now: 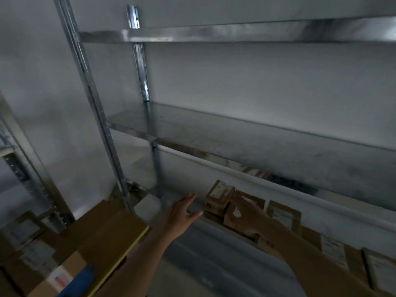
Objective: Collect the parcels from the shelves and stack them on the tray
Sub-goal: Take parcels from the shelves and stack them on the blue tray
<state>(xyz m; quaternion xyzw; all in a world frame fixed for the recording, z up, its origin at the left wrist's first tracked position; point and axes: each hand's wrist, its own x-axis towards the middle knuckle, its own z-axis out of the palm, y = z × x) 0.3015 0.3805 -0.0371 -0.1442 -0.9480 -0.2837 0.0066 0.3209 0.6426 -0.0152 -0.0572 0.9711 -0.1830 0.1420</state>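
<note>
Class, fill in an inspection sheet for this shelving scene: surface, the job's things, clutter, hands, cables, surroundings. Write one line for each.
Surface: the lowest metal shelf holds parcels; the middle shelf shows none.
Job's things: a stacked brown parcel at the left end of a row of labelled parcels running right. A tray cannot be made out.
Clutter: cardboard boxes piled at lower left.
Hands: left hand open, fingers straight, beside the stack and holding nothing. Right hand rests on a parcel; the blur hides whether it grips.
Cables: nothing seen.
Surroundings: grey wall, metal uprights, dim light.
</note>
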